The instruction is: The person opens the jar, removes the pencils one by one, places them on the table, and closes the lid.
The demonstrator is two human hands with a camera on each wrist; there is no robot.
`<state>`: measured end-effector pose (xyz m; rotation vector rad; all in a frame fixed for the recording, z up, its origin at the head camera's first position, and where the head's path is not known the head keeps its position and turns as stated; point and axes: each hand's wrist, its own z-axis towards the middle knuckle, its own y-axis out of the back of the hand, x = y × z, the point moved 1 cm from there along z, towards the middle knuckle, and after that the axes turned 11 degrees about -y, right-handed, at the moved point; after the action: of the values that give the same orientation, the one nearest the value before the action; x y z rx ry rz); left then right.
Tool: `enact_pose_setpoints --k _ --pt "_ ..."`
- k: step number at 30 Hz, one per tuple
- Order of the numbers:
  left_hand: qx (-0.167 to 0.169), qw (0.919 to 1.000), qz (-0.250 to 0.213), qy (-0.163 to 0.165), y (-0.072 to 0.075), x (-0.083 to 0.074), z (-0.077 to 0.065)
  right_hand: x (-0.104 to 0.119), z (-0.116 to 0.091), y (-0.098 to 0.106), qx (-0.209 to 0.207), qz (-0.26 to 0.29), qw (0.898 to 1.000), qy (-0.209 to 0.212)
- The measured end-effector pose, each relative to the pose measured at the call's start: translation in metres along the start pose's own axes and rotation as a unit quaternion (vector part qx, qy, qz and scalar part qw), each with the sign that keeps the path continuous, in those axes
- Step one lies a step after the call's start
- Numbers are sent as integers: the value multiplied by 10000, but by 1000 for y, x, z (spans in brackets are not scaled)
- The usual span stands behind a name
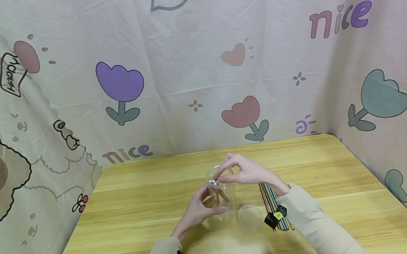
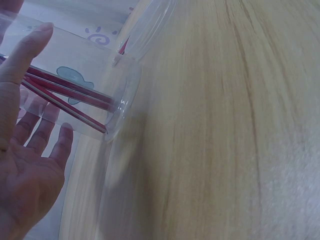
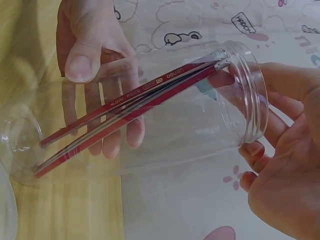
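Note:
A clear plastic jar (image 1: pixel 231 204) stands on the table with its mouth uncovered. Inside lean several red pencils (image 3: pixel 127 107) with white-tipped upper ends, their lower ends by the jar's bottom. My left hand (image 1: pixel 197 209) holds the jar from the left, thumb in front and fingers behind; in the left wrist view its thumb (image 2: pixel 32 47) lies along the wall. My right hand (image 1: pixel 243 170) is over the rim, thumb and index finger reaching into the mouth and pinching at the pencils' upper ends. The exact contact there is partly hidden. Through the mouth, right fingertips (image 3: pixel 220 79) show beside these ends.
A round clear lid (image 1: pixel 249 217) lies on the wooden table (image 1: pixel 143 224), right of the jar's base. Several coloured pencils (image 1: pixel 273 197) lie in a bundle further right, partly beneath the right wrist. A printed curtain (image 1: pixel 178 60) hangs behind the table and along its sides.

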<state>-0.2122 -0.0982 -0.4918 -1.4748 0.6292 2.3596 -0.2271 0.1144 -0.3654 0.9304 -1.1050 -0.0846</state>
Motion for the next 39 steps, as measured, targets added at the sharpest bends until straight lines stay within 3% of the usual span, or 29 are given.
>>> enact_pose_setpoints --k 10,15,26,32,39 --pt "-21 10000 10 23 0 -1 0 5 8 1 144 -210 9990 376" --pt "-32 10000 -14 -15 0 0 0 5 11 1 137 -191 9990 372" --pt "-7 10000 15 -42 0 0 0 5 12 -3 -181 -606 9973 381" --pt "-39 10000 16 -13 0 0 0 5 12 -6 -318 -525 9979 219" --pt "-15 10000 -15 -45 0 0 0 4 13 -6 -473 -576 9961 471"
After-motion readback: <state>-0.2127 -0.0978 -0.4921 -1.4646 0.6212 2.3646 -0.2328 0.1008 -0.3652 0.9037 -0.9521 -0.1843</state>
